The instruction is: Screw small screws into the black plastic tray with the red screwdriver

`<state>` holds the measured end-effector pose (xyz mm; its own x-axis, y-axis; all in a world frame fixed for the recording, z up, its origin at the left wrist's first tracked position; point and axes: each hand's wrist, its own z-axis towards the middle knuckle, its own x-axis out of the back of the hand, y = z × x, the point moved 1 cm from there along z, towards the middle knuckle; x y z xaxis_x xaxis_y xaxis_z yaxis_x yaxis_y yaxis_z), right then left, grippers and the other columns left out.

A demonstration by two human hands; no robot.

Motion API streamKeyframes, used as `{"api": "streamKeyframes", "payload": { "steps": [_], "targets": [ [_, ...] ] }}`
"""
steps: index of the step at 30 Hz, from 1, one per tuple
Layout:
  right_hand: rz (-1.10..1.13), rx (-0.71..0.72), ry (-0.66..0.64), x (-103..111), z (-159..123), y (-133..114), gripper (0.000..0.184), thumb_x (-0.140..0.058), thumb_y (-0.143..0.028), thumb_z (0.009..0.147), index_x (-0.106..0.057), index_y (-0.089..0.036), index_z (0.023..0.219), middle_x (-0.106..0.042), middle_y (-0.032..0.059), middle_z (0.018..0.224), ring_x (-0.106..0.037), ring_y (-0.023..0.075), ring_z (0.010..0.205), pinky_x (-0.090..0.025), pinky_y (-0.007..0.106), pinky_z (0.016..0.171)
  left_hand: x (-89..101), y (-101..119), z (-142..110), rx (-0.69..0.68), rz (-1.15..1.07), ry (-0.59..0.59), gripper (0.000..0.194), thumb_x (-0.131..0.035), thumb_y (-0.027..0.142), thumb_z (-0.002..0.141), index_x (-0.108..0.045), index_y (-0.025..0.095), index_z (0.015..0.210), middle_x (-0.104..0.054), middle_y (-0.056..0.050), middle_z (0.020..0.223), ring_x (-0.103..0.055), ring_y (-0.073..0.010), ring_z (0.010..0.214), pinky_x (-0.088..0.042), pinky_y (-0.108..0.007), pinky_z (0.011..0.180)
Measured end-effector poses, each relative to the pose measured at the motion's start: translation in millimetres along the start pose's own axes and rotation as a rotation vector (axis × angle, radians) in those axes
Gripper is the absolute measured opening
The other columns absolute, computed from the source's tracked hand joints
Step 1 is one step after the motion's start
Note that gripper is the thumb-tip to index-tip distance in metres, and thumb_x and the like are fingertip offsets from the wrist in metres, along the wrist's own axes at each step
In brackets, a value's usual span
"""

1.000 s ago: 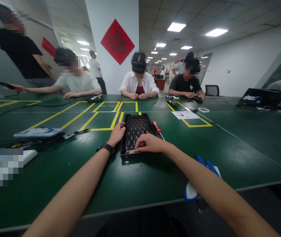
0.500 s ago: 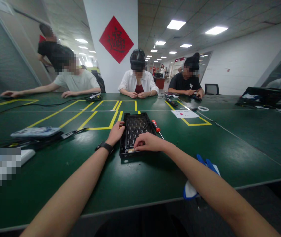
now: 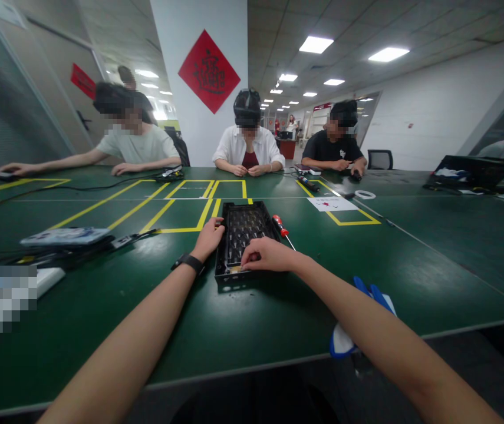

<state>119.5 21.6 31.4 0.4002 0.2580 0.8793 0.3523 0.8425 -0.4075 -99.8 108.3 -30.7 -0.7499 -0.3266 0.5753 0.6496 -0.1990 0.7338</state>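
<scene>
A black rectangular case (image 3: 248, 227), its inside patterned with rows of cells, lies lengthwise before me on the green table. My left hand (image 3: 210, 237) grips its left wall, fingers curled over the edge. Over the near right part of the case is my right hand (image 3: 267, 254), fingertips pinched together low inside. What they pinch is too small to make out. Close by the fingertips, a small pale yellowish part (image 3: 236, 269) sits at the near end of the case. A red-handled screwdriver (image 3: 279, 225) lies along the right side of the case.
Blue and white gloves (image 3: 341, 341) lie near the table's front edge, under my right forearm. At left are a flat patterned box (image 3: 63, 237) with cables and a white object (image 3: 50, 281). A paper sheet (image 3: 331, 204) and tape roll (image 3: 364, 194) lie farther right. Several people sit opposite.
Both my hands and the case hold nearly the same place. In the background, a standing person has moved right, behind the seated person at left.
</scene>
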Motion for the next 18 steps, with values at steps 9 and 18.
{"api": "streamKeyframes", "payload": {
  "steps": [9, 18],
  "targets": [
    [0.071, -0.011, -0.013, -1.4, 0.6, 0.2, 0.017, -0.064, -0.028, 0.076, -0.07, -0.014, 0.085, -0.064, 0.0029, 0.076, -0.057, 0.0089, 0.066, -0.043, 0.019, 0.064, 0.3, 2.0, -0.7, 0.012, 0.005, -0.015, 0.044, -0.042, 0.024, 0.074, -0.052, 0.015, 0.115, -0.061, -0.009, 0.108, -0.058, -0.0201, 0.092, -0.045, -0.034, 0.084],
    [0.104, 0.002, 0.02, -1.2, -0.2, 1.4, 0.02, -0.064, -0.031, 0.076, -0.07, -0.014, 0.084, -0.064, 0.0034, 0.075, -0.057, 0.0098, 0.067, -0.043, 0.02, 0.064, -0.2, 0.0, -0.2, 0.011, 0.0, -0.011, 0.043, -0.043, 0.025, 0.074, -0.053, 0.015, 0.115, -0.061, -0.009, 0.103, -0.058, -0.0204, 0.09, -0.045, -0.034, 0.084]
  ]
}}
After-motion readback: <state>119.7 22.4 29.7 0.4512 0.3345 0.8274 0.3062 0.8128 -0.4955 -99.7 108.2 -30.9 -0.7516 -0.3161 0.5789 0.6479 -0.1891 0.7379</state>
